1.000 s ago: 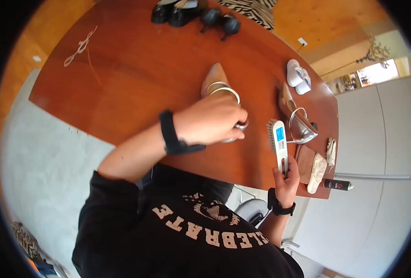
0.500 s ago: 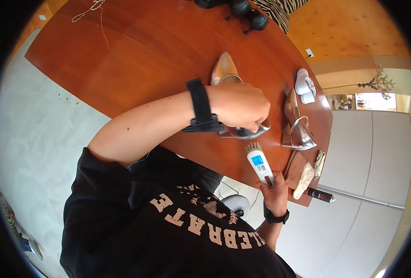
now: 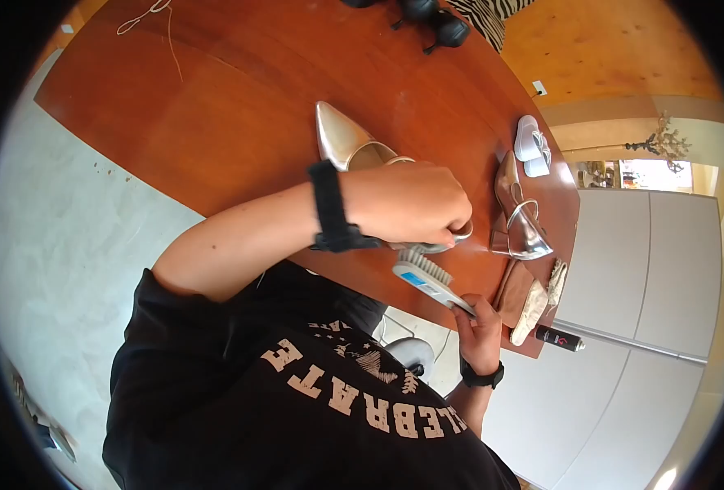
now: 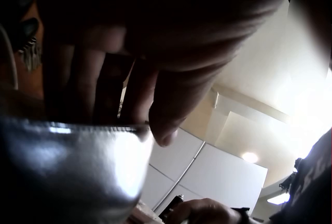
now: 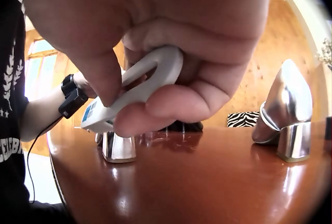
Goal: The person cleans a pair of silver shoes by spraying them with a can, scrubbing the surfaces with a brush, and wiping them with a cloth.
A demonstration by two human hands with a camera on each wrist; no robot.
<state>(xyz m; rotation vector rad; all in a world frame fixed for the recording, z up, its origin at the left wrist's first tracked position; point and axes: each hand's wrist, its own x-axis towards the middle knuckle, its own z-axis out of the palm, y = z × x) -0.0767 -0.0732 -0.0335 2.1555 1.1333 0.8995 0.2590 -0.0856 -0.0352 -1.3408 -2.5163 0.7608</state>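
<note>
A pointed metallic shoe point(image 3: 341, 140) with a strap and block heel stands on the table point(image 3: 239, 106), toe angled up and left in the head view. My left hand point(image 3: 411, 200) holds it by the back, fingers hooked inside the rim and thumb at the edge, as the left wrist view shows over the shiny heel part point(image 4: 78, 167). In my right hand point(image 3: 480, 336) is a white scrub brush point(image 3: 429, 282), gripped by its looped handle point(image 5: 140, 89). Its bristles point up and sit right by the shoe's heel end, which the left hand partly hides.
The matching metallic shoe point(image 3: 527, 233) stands to the right. White shoes point(image 3: 532, 151) are behind it, black heeled shoes point(image 3: 440, 28) at the far edge. A brown cloth item point(image 3: 517, 292) and a black spray can point(image 3: 560, 339) lie at the right edge; string point(image 3: 158, 12) lies far left.
The brush has moved left from beside the second shoe to the held shoe's heel end, tilting over on the way. The held shoe's toe has swung left, with the left hand gripping its back.
</note>
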